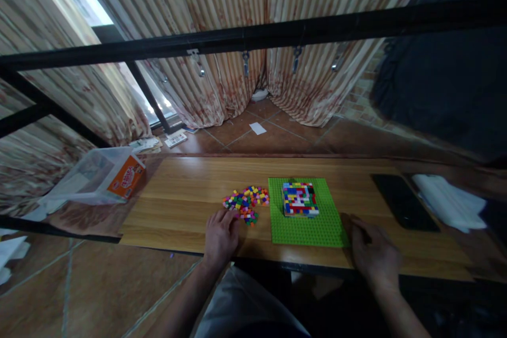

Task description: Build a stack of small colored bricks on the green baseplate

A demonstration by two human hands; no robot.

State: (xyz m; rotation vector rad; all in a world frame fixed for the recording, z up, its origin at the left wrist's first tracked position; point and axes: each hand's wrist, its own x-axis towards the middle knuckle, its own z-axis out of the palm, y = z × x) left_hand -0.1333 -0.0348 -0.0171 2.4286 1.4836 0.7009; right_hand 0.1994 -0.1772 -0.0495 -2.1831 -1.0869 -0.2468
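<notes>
My left hand (pixel 222 236) rests at the near side of a pile of small coloured toy bricks (pixel 244 198). Its fingers are bent and drawn together at a few pink and purple bricks, and whatever lies between them is too small to make out. Right of the pile lies a green studded baseplate (pixel 332 227). On it stands a squarish block built of many-coloured bricks (pixel 300 199), several layers high. Beside the plate's right edge is my right hand (pixel 374 253), fingers curled in. Its fingertips seem to touch that edge; what they hold, if anything, is hidden.
The wooden table (pixel 178 190) carries a black phone-like slab (pixel 404 202) at right, beside a white packet (pixel 447 200). A clear plastic box (pixel 95 174) with an orange label stands at left. Beyond are a black metal bar (pixel 253 37) and striped curtains (pixel 222 0).
</notes>
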